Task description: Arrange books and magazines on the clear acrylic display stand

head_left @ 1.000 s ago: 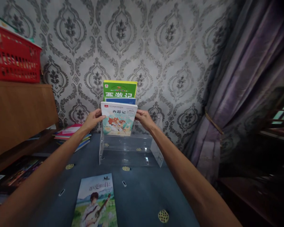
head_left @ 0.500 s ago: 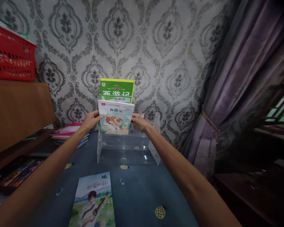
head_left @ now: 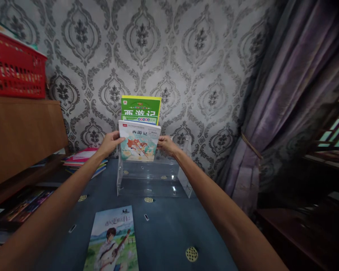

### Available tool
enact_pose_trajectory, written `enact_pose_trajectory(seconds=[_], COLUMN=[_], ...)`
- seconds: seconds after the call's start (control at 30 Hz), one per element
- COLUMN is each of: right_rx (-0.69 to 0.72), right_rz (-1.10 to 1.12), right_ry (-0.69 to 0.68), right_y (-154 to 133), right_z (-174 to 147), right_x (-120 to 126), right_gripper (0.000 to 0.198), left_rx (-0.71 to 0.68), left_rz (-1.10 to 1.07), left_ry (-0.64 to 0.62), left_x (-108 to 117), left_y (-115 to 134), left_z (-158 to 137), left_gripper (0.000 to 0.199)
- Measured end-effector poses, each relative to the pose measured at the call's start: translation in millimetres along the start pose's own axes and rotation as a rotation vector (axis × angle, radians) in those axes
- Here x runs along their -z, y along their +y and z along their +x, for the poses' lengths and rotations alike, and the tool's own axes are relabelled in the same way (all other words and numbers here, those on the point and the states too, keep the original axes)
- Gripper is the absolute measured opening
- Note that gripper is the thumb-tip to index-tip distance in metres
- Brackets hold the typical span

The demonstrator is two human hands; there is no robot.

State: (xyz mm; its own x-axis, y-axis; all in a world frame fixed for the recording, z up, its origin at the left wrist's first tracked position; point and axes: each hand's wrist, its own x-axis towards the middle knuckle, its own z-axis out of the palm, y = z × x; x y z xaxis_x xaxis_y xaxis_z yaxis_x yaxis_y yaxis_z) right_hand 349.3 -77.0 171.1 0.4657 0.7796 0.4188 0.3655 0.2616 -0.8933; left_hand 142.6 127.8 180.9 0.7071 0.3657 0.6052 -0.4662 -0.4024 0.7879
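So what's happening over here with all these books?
A person's left hand and right hand grip the side edges of a white-topped Journey to the West book, holding it upright at a clear tiered stand. A green copy rises behind it. On the blue tabletop in front lies a guitar-cover book.

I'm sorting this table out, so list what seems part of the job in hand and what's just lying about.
Seemingly part of it:
white book, in left hand and right hand
clear rack
green book behind

Seemingly lying about:
stacked books
red basket
guitar-cover book (less certain)
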Motion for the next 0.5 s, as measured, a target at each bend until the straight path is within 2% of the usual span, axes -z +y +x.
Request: enact_pose_trajectory(seconds=[0.17, 0.33, 0.5], right_rx=[0.043, 0.153, 0.295], right_rz=[-0.039, -0.124, -0.273], right_ry=[0.035, 0.189, 0.406], right_y=[-1.6, 2.6, 4.0], right_z=[-4.6, -20.1, -38.5], right_x=[-6.5, -15.4, -24.0], right_gripper=[0.053, 0.054, 0.047], left_rx=[0.009, -0.011, -0.154], left_rz=[0.053, 0.091, 0.406], left_ry=[-0.027, -0.025, 0.210], left_x=[6.5, 8.8, 4.3], left_y=[-2.8, -4.6, -8.1], left_z=[-2.2, -1.2, -4.8], left_gripper=[0.046, 0.042, 0.037])
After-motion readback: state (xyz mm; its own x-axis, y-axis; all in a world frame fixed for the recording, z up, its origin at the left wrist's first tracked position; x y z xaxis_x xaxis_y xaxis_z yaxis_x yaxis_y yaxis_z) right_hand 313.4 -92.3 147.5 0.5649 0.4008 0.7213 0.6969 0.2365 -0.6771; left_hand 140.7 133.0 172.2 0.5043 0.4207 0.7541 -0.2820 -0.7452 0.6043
